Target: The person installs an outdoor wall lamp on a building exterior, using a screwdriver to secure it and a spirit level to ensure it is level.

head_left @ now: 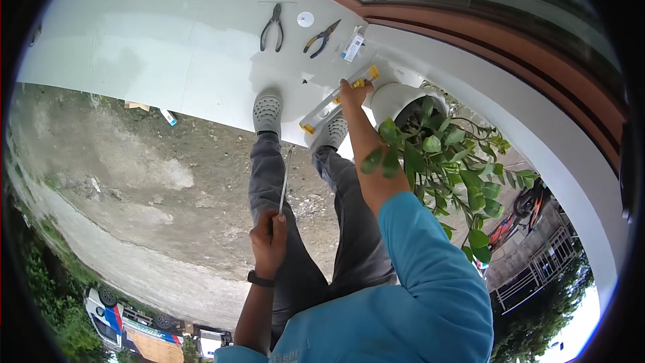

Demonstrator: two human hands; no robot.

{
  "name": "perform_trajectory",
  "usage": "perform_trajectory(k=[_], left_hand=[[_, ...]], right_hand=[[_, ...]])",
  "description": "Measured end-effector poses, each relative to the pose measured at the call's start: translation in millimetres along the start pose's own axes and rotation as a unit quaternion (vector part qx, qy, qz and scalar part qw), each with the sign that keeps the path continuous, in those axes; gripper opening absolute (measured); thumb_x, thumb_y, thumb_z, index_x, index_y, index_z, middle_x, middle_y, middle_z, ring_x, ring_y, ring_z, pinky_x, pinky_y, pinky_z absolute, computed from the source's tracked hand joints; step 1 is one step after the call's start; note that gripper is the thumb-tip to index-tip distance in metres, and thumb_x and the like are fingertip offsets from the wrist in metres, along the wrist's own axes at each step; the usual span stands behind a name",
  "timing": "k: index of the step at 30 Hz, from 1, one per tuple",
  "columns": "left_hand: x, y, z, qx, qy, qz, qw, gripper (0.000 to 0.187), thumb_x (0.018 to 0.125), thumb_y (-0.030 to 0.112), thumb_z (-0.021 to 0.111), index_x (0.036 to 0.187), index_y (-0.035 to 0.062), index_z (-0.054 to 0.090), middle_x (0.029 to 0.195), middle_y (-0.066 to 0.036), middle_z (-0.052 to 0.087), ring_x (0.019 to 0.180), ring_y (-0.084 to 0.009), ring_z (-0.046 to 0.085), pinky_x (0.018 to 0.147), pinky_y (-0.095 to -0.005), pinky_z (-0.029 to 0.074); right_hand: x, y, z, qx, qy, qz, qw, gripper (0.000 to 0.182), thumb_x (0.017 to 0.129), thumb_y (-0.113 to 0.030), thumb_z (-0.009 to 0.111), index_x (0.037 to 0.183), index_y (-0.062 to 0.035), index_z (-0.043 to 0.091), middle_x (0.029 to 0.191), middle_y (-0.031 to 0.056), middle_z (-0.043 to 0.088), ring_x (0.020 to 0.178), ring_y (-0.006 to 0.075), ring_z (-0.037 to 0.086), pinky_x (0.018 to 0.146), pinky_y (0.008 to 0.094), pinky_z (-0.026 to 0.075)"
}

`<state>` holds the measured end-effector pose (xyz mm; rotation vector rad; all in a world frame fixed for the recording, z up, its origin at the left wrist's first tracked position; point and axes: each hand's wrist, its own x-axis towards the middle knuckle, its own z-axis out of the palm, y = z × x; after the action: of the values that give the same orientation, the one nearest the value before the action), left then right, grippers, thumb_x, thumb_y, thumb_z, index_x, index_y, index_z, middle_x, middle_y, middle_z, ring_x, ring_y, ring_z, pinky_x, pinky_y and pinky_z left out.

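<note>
My left hand (269,240), with a dark band on its wrist, is closed around the lower end of a long thin metal rod (285,178). The rod points up in front of my leg; its held end is hidden in my fingers. Reaching forward, my right hand (354,92) grips a spirit level (328,109) with yellow ends near its far end. The level lies slantwise beside my right shoe, over the pale ledge. Farther along the ledge are pliers (272,28), needle-nose pliers (322,39), a small white box (353,45) and a white disc (305,19).
A white pot (396,97) with a leafy plant (463,161) stands close to my right arm. Both shoes are at the edge of the pale ledge (154,33); rough ground (168,154) lies below. A brown-framed window (484,23) borders the far right.
</note>
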<state>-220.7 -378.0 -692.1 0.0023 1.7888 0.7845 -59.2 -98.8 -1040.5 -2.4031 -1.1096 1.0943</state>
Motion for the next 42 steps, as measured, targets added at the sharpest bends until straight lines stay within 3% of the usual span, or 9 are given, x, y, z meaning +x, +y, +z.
perform_trajectory(k=[14, 17, 20, 21, 24, 27, 30, 36, 42], left_hand=[[-3, -7, -13, -0.18, 0.053, 0.029, 0.982, 0.04, 0.107, 0.037, 0.05, 0.115, -0.0013, 0.058, 0.069, -0.004, 0.059, 0.056, -0.0099, 0.057, 0.053, -0.024, 0.046], [-6, -12, -14, -0.177, 0.054, 0.029, 0.982, 0.038, 0.108, 0.036, 0.048, 0.115, -0.001, 0.058, 0.069, -0.004, 0.059, 0.056, -0.0101, 0.057, 0.053, -0.0241, 0.046], [-3, -12, -12, -0.169, 0.051, 0.044, 0.983, 0.038, 0.108, 0.035, 0.047, 0.114, -0.0007, 0.058, 0.069, -0.005, 0.059, 0.055, -0.0104, 0.057, 0.052, -0.0245, 0.045], [-3, -11, -12, -0.163, 0.049, 0.048, 0.984, 0.039, 0.108, 0.036, 0.047, 0.114, -0.0007, 0.058, 0.068, -0.005, 0.059, 0.055, -0.0105, 0.057, 0.052, -0.0246, 0.045], [-2, -14, -15, -0.144, 0.048, 0.065, 0.986, 0.042, 0.108, 0.039, 0.045, 0.113, -0.0004, 0.058, 0.066, -0.005, 0.059, 0.054, -0.0111, 0.056, 0.051, -0.0251, 0.044], [-4, -23, -18, -0.141, 0.066, 0.066, 0.986, 0.046, 0.108, 0.043, 0.044, 0.112, -0.0001, 0.058, 0.063, -0.006, 0.058, 0.052, -0.0118, 0.056, 0.051, -0.0252, 0.044], [-7, -26, -24, -0.141, 0.074, 0.067, 0.985, 0.048, 0.107, 0.046, 0.043, 0.112, -0.0001, 0.058, 0.062, -0.006, 0.058, 0.051, -0.0124, 0.056, 0.05, -0.0254, 0.044], [-8, -35, -32, -0.161, 0.116, 0.086, 0.976, 0.05, 0.107, 0.048, 0.043, 0.113, 0.0, 0.057, 0.063, -0.007, 0.058, 0.05, -0.0139, 0.056, 0.049, -0.0258, 0.045], [-7, -34, -28, -0.223, 0.15, 0.086, 0.959, 0.046, 0.107, 0.047, 0.042, 0.112, 0.0023, 0.055, 0.07, -0.006, 0.057, 0.051, -0.014, 0.057, 0.048, -0.0267, 0.048]], right_hand=[[71, -14, 22, -0.289, 0.068, 0.041, 0.954, 0.084, 0.075, -0.031, 0.081, 0.141, -0.0063, 0.035, 0.136, 0.0258, 0.042, 0.127, 0.0467, 0.05, 0.098, 0.0489, 0.052], [40, -30, 21, -0.282, 0.17, -0.147, 0.933, 0.057, 0.08, -0.024, 0.076, 0.128, -0.0044, 0.052, 0.127, 0.0234, 0.056, 0.112, 0.0435, 0.061, 0.093, 0.0505, 0.054], [35, -45, 26, -0.212, -0.073, -0.215, 0.95, 0.024, 0.085, -0.024, 0.071, 0.103, -0.0068, 0.069, 0.102, 0.0164, 0.072, 0.094, 0.0394, 0.069, 0.082, 0.0474, 0.057], [33, -49, 35, -0.229, -0.031, -0.26, 0.938, 0.019, 0.087, -0.026, 0.069, 0.088, -0.0077, 0.072, 0.084, 0.0161, 0.074, 0.081, 0.0378, 0.072, 0.078, 0.0455, 0.058], [42, -63, 56, -0.331, 0.002, -0.248, 0.91, 0.022, 0.087, -0.027, 0.07, 0.095, -0.0071, 0.073, 0.083, 0.013, 0.076, 0.08, 0.0341, 0.074, 0.076, 0.0432, 0.059], [41, -76, 80, -0.214, 0.02, -0.216, 0.952, 0.023, 0.088, -0.025, 0.068, 0.103, -0.0077, 0.073, 0.082, 0.0123, 0.075, 0.083, 0.0343, 0.073, 0.078, 0.0444, 0.058], [33, -94, 110, -0.131, -0.028, -0.364, 0.922, 0.023, 0.091, -0.019, 0.065, 0.109, -0.0075, 0.071, 0.093, 0.0127, 0.073, 0.088, 0.0341, 0.071, 0.082, 0.0458, 0.057], [32, -178, 182, -0.266, -0.053, -0.513, 0.814, 0.023, 0.091, -0.014, 0.065, 0.113, -0.0074, 0.067, 0.12, 0.0119, 0.064, 0.102, 0.0329, 0.066, 0.089, 0.0446, 0.057], [36, -168, 192, -0.36, -0.024, -0.431, 0.827, 0.018, 0.09, -0.008, 0.062, 0.107, -0.004, 0.062, 0.113, 0.0164, 0.063, 0.104, 0.0341, 0.066, 0.083, 0.0432, 0.06]])
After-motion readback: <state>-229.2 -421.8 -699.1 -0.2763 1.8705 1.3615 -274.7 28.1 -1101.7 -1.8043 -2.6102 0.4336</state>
